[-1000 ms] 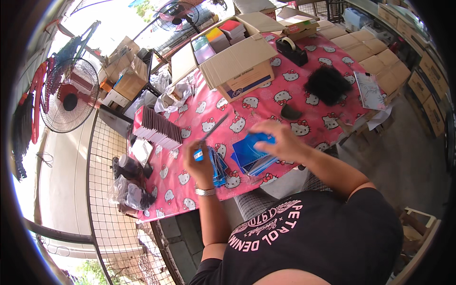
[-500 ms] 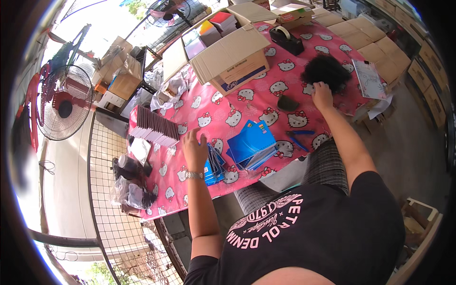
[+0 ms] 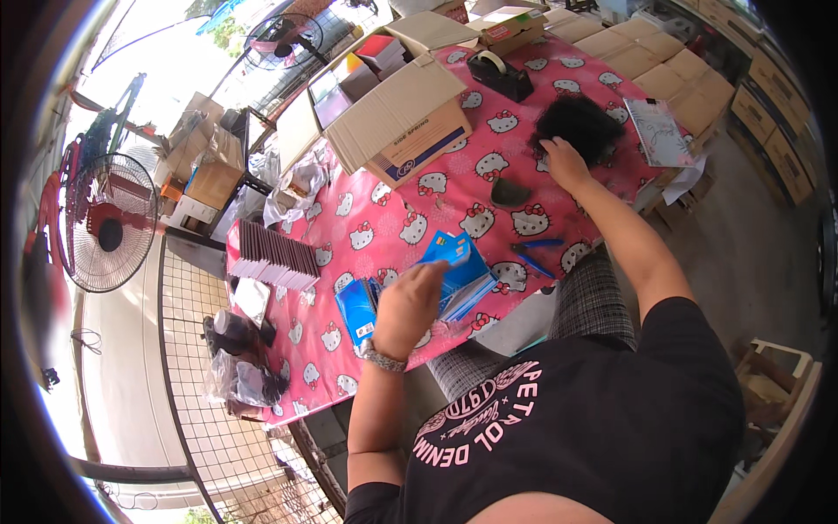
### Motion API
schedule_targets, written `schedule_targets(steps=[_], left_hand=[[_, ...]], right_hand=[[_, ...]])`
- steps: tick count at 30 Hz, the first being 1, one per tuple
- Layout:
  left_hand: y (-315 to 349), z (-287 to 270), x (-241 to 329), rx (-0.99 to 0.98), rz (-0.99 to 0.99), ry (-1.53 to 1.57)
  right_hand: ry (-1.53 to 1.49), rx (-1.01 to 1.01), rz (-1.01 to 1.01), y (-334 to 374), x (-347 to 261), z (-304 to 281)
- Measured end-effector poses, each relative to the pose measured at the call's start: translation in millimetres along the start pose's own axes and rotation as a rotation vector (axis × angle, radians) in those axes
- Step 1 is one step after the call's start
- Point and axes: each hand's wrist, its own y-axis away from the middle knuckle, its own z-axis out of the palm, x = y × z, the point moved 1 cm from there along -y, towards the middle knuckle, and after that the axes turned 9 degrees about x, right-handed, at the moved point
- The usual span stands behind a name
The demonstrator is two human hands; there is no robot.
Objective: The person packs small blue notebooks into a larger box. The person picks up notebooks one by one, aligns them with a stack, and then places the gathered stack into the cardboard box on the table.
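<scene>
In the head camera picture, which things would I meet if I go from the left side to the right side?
Wire-caged fan with red hub → row of stacked booklets → blue booklet → left hand → black tape dispenser → black tangled pile → white notebook with patterned cover.

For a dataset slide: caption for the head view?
Left hand at a stack of blue booklets, right hand at a black tangled bundle, over a pink patterned tablecloth.
</scene>
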Motion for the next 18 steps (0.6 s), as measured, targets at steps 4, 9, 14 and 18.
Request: schedule_targets(steps=[4, 9, 14, 18], left_hand=[[-6, 3, -11, 0.118, -0.009, -0.185], [-6, 19, -4, 0.225, -0.024, -0.267], [-9, 20, -3, 0.223, -0.050, -0.248], [-11, 17, -3, 0.224, -0.037, -0.231]], right_hand=[[-0.652, -0.182, -0.007, -20, -84, -52], [-0.838, -0.355, -0.265, 3, -166, -105], [-0.938, -0.209, -0.229, 12, -180, -116], [-0.791, -0.171, -0.369, 10, -187, -130]])
